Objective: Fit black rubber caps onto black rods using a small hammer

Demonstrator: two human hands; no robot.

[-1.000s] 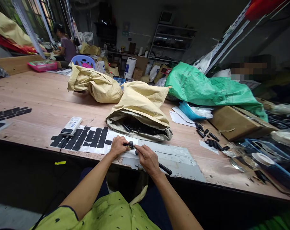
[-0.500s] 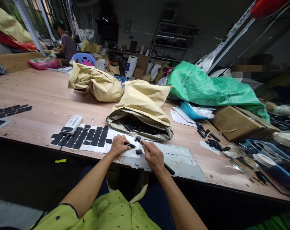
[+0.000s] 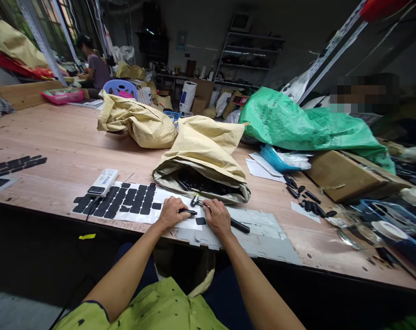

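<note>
In the head view my left hand (image 3: 172, 212) pinches a slim black piece (image 3: 189, 211) that points right, low over the white sheet. My right hand (image 3: 217, 217) is closed on the shaft of a small hammer (image 3: 240, 225); its black grip sticks out to the right, and the head, with a pale yellow-green face, lies left of my fingers. Between the hands, nearer the table edge, is a flat black rounded piece (image 3: 201, 221). Rows of similar black pieces (image 3: 136, 198) cover the white sheet (image 3: 149, 219) left of my left hand.
An open tan sack (image 3: 208, 151) with black items inside lies just beyond my hands. A white device (image 3: 103, 182) with a cable rests on the rows. Black parts (image 3: 311, 207) and a cardboard box (image 3: 352, 176) are at right. A green sack (image 3: 297, 123) stands behind; a person (image 3: 97, 68) sits far left.
The hammer has come down and now lies flatter, its head slightly left and its grip further up the table. My right hand has lowered with it; my left hand still holds the black piece.
</note>
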